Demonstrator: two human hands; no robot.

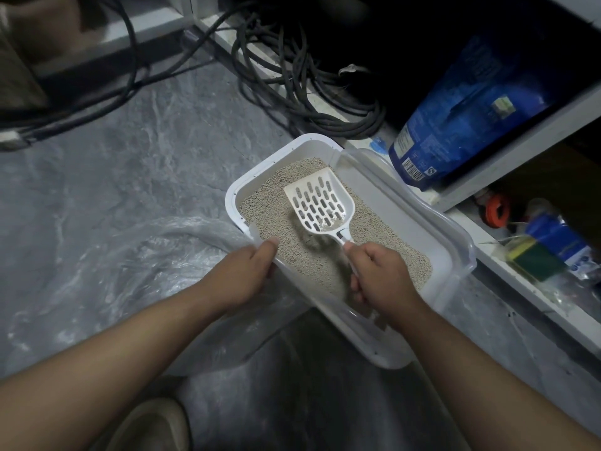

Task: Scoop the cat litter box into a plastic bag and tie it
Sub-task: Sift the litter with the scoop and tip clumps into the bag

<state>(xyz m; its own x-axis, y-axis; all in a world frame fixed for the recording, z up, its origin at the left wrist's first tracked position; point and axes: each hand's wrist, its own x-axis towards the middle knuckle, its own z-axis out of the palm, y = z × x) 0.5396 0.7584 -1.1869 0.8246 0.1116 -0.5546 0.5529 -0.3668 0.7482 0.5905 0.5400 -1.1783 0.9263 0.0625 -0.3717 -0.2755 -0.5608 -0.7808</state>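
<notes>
White scoop (320, 203): gripped by right hand (380, 275), long axis pointing away, nearly empty.
Left hand (247, 268): fingers clamp litter box (455, 255) rim.
Plastic bag (130, 255): left, beside box.

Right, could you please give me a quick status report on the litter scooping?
Left hand gripping litter box rim. Right hand shut on scoop handle, scoop over the litter, nearly empty. Plastic bag open, left of box. Nothing in the way.

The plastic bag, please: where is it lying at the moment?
The clear plastic bag lies open on the grey floor, left of the litter box, beside the left hand gripping its rim.
</notes>
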